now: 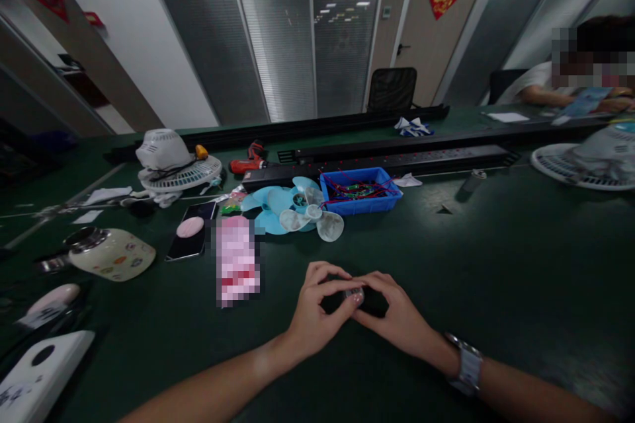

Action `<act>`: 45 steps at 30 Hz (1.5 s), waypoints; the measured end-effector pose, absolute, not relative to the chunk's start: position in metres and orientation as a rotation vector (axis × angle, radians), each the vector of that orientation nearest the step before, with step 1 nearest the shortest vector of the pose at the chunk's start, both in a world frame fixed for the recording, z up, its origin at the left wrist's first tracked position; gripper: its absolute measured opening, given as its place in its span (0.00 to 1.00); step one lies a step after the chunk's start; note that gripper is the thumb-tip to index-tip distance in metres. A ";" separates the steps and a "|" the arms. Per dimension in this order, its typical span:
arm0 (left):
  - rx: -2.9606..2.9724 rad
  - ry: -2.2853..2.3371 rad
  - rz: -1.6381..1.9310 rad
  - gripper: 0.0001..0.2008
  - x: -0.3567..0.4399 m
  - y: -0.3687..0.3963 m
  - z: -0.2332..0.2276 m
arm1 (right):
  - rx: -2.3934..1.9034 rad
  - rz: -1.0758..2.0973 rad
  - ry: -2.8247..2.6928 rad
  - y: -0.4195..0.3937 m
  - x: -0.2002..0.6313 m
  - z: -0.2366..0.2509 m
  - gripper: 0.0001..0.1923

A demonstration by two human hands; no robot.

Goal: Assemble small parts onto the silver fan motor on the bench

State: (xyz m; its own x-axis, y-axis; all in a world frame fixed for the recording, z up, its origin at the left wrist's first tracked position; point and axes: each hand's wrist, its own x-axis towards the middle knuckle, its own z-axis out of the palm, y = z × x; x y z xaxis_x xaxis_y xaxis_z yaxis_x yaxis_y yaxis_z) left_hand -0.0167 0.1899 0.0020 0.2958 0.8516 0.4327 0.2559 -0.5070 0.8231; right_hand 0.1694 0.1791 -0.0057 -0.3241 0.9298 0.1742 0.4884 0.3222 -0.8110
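Near the table's front edge, the left hand (pixel 317 304) and right hand (pixel 397 314) pinch a small dark part (pixel 355 296) between their fingertips, possibly a motor; the fan blades (pixel 292 211) lie apart, farther back beside the blue bin (pixel 360 205), so assembly looks barely begun

On the dark green table (pixel 496 264), the left hand (pixel 317 310) and the right hand (pixel 397 317) meet fingertip to fingertip around a small grey part (pixel 355 293), both pinching it just above the surface. Beyond them lie pale blue fan blades (pixel 292 208) touching a blue bin (pixel 360 190) of red wires. A phone (pixel 192 231) lies to the left, and a white fan housing (pixel 171 162) sits farther back.
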 end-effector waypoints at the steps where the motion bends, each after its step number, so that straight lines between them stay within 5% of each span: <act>1: 1.936 0.986 1.205 0.11 -0.016 0.190 0.002 | -1.248 0.873 -1.936 0.179 0.169 -0.006 0.18; 30: 2.207 1.463 0.820 0.08 -0.068 0.191 -0.005 | -1.300 0.892 -1.951 0.178 0.170 -0.002 0.21; 37: 2.179 1.238 1.098 0.05 -0.047 0.197 0.034 | -1.279 0.881 -1.949 0.179 0.171 -0.008 0.20; 45: 2.132 1.118 0.926 0.06 -0.025 0.189 0.034 | -1.272 0.866 -1.927 0.178 0.170 -0.010 0.16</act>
State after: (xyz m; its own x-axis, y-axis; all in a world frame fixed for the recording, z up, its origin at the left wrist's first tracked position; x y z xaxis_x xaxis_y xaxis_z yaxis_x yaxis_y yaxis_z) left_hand -0.0252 0.1895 0.0340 0.4152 0.8528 0.3169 0.4695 -0.4992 0.7283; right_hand 0.1701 0.1785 -0.0101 -0.3067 0.9372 0.1664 0.4981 0.3069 -0.8110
